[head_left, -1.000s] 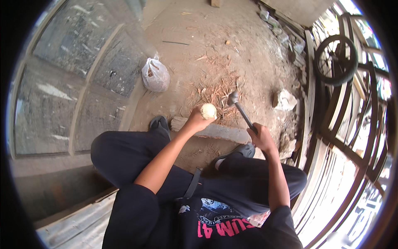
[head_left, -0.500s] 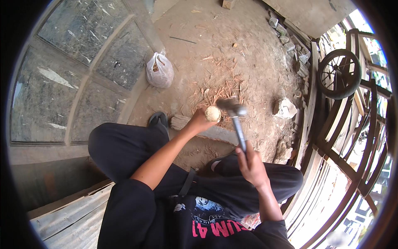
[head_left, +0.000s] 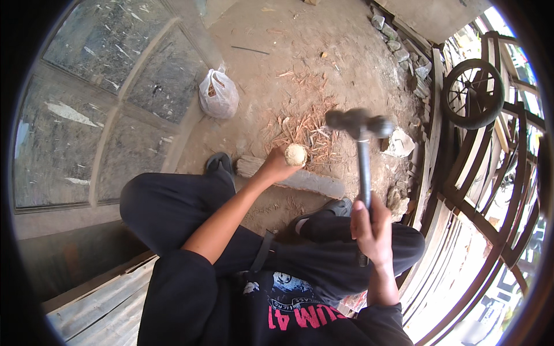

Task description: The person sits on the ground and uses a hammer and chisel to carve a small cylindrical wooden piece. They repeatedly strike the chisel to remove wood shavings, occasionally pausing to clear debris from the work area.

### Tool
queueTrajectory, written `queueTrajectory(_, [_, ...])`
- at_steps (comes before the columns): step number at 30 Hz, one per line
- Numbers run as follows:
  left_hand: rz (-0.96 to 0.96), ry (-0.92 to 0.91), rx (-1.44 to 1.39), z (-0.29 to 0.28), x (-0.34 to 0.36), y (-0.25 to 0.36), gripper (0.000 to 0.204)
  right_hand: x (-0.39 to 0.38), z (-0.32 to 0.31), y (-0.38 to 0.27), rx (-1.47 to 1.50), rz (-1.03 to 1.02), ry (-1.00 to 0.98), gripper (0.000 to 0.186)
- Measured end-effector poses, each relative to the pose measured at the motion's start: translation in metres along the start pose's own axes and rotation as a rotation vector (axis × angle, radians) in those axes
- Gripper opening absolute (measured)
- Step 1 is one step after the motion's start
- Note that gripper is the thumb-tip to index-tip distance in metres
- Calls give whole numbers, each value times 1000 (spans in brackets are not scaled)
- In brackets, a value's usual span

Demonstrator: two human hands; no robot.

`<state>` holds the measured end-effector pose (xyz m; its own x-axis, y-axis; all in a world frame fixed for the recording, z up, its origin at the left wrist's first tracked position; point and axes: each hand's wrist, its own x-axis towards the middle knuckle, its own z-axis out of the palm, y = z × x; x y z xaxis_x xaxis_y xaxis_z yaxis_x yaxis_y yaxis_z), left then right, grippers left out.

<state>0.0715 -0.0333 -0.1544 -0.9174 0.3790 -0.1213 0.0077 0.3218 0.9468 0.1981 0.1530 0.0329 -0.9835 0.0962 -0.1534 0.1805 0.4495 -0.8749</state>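
Observation:
My left hand [head_left: 278,167] grips a pale round piece of wood [head_left: 296,154] and holds it upright on a long wooden block [head_left: 309,181] lying on the dirt between my feet. My right hand [head_left: 370,228] is closed around the handle of a hammer [head_left: 360,138]. The hammer is raised, its dark head blurred in the air to the right of and above the round piece, apart from it. I sit with knees apart in dark trousers.
A tied white plastic bag [head_left: 218,93] sits on the dirt to the left. Reddish wood shavings [head_left: 309,130] lie behind the block. A wheel [head_left: 474,92] and curved wooden frames [head_left: 496,219] stand at the right. A glazed panel [head_left: 104,98] lies at the left. Stones [head_left: 404,52] line the far edge.
My right hand has swung the hammer up and back toward me, so its head now hangs higher and nearer the camera. My left hand has kept the round piece on the block.

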Motion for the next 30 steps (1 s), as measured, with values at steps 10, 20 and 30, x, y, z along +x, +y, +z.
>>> queueTrajectory(10, [-1,-30,37,-1,6,-3,34,-1,17,11,-130,-26,-53,15])
queueTrajectory(20, [-1,-59,17,-1,2,-3,36,4,18,24,-317,82,-210,16])
queueTrajectory(30, [58,-23,-26,-5,4,10,30,0,17,24,-279,136,-200,21])
